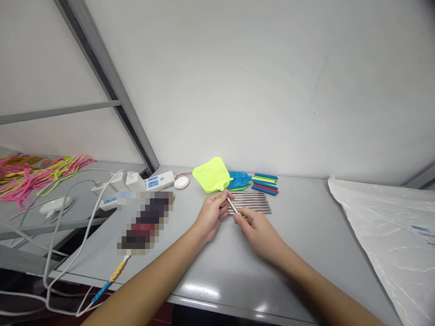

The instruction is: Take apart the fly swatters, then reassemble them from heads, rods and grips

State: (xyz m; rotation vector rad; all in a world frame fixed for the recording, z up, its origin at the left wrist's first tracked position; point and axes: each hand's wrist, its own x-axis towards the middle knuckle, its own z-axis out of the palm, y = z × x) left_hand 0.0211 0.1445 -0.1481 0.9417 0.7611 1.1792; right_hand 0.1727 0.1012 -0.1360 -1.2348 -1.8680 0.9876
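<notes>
A yellow-green fly swatter (211, 175) is held up over the table in both hands, its mesh head tilted up and to the left. My left hand (212, 215) is closed round the neck just below the head. Lower on the metal rod, my right hand (257, 228) pinches the end, where a bit of green shows between the fingers. Beneath and behind the hands lie several metal rods (253, 202) side by side. Blue swatter heads (239, 179), with some green under them, are stacked behind. To their right sit several blue, green and red handle grips (265, 183).
A white plastic bag (384, 226) covers the table's right side. On the left are power strips (159, 182) with plugs and loose white cables (90, 222), a white round device (181, 182), a blurred-out object (146, 222) and pink and yellow cords (41, 179). A wall stands behind.
</notes>
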